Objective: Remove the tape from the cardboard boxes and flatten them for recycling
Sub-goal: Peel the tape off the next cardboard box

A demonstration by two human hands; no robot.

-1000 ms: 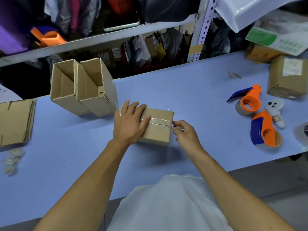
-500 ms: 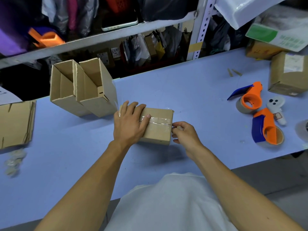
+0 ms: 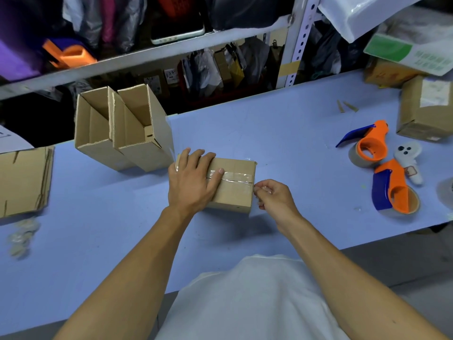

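Sealed cardboard box [image 3: 232,185], lying mid-worktop [image 3: 282,133]: left hand [image 3: 192,179] pressing it flat-fingered, right hand [image 3: 272,195] pinching the clear tape [image 3: 235,177] end at its right edge; best peeled low, slowly, along the seam.
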